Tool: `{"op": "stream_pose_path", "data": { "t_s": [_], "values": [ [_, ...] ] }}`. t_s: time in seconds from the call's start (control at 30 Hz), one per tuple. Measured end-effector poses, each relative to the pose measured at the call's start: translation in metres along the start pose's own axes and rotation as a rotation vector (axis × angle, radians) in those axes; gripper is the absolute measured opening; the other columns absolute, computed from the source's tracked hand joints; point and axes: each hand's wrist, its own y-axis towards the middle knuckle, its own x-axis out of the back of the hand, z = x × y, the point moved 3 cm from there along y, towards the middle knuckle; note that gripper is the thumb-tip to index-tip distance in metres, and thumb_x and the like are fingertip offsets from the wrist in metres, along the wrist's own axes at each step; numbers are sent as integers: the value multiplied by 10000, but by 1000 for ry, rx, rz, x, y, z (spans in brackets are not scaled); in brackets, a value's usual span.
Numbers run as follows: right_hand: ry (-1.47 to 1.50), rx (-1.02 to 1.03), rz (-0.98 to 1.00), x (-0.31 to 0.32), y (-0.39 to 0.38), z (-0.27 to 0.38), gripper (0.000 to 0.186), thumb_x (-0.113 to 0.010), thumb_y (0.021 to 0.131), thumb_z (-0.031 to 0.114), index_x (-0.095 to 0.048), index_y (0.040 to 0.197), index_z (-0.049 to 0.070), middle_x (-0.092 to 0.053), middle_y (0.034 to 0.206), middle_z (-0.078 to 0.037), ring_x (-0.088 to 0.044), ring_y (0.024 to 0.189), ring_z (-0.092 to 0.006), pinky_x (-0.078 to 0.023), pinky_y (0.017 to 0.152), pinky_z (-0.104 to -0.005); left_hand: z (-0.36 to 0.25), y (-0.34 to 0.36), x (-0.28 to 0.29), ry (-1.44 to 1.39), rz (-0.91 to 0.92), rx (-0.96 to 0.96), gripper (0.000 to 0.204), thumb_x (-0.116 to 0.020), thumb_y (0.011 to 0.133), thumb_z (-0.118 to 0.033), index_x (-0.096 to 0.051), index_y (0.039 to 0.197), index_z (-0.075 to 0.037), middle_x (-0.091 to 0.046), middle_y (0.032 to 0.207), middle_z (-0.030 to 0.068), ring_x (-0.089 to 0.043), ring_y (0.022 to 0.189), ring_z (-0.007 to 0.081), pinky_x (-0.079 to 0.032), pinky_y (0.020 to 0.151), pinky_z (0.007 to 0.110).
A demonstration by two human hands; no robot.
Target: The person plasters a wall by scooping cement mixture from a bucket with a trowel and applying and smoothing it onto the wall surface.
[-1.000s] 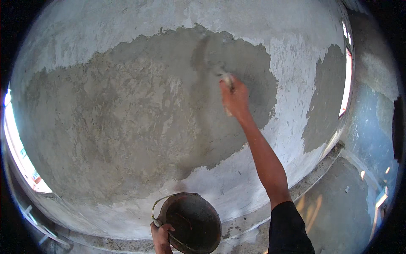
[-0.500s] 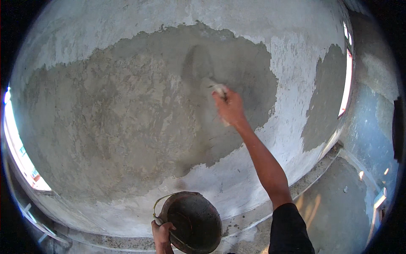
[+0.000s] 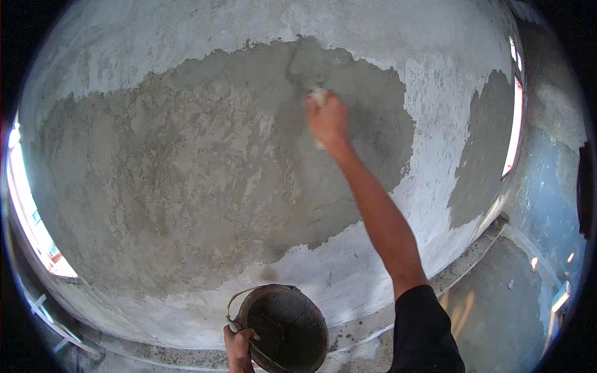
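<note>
My right hand point(image 3: 326, 121) grips the pale handle of a plastering tool point(image 3: 319, 96), probably a trowel, against a patch of grey plaster point(image 3: 174, 168) on the wall, upper centre-right; motion blurs the tool's working end. Below, my left hand point(image 3: 238, 348) is closed on the handle of a dark, dirty bucket point(image 3: 283, 323), which hangs tilted in front of the wall's foot, with dark material inside.
The whitish wall point(image 3: 124, 43) has a second grey patch point(image 3: 479, 149) to the right. Bright openings point(image 3: 28, 205) point(image 3: 513, 124) show at both sides. A narrow ledge point(image 3: 158, 359) runs along the bottom, and pale bars point(image 3: 46, 317) lie at the lower left.
My right hand and tool moved down and left, then up to a higher point left of where they were a second ago. My left hand and the bucket have barely moved.
</note>
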Motion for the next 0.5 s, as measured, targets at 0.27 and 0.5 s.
{"op": "stream_pose_path", "data": {
  "t_s": [0.27, 0.5],
  "values": [
    [333, 49, 388, -16, -37, 43, 233, -564, 803, 233, -588, 915, 31, -553, 595, -77, -549, 530, -113, -433, 486, -287, -1, 7, -1, 124, 47, 5, 488, -554, 470, -20, -433, 937, 55, -543, 757, 132, -515, 638, 221, -420, 574, 312],
    [-139, 115, 103, 63, -7, -39, 309, -575, 802, 278, -572, 901, -14, -578, 677, -196, -591, 607, -291, -452, 547, -351, 8, 14, 1, 45, 45, 16, 471, -552, 477, -43, -443, 925, 56, -550, 713, 123, -511, 612, 218, -417, 568, 305]
  ]
}}
